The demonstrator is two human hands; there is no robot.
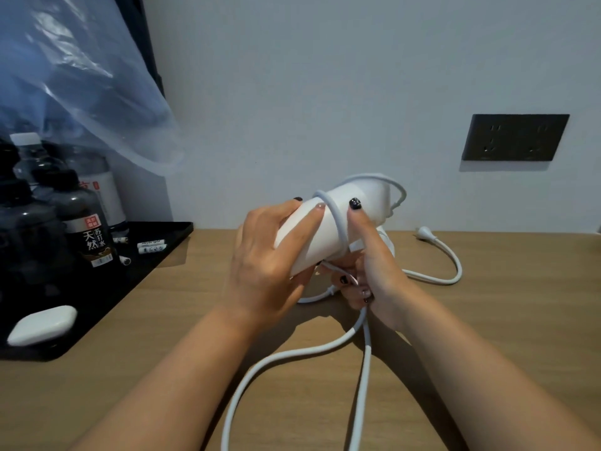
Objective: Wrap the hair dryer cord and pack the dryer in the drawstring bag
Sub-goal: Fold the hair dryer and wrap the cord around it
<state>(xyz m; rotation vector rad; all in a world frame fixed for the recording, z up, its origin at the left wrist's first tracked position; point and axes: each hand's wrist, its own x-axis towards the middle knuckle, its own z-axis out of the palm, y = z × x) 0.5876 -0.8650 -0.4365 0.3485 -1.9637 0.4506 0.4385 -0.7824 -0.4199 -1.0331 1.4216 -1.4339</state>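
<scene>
The white hair dryer (357,200) is held above the wooden table (162,336), its barrel pointing away toward the wall. My left hand (270,255) grips the near end of its body. My right hand (370,265) presses a finger on the barrel and pinches the white cord (292,356) beneath it. One turn of cord loops around the barrel. The rest trails in long loops over the table toward me and off to the right, ending in the plug (426,231). No drawstring bag is in view.
A black tray (156,255) at the left holds dark bottles (87,222), small white tubes and a white rounded case (42,323). A clear plastic bag (81,76) hangs over it. A dark wall socket (515,137) sits at the right.
</scene>
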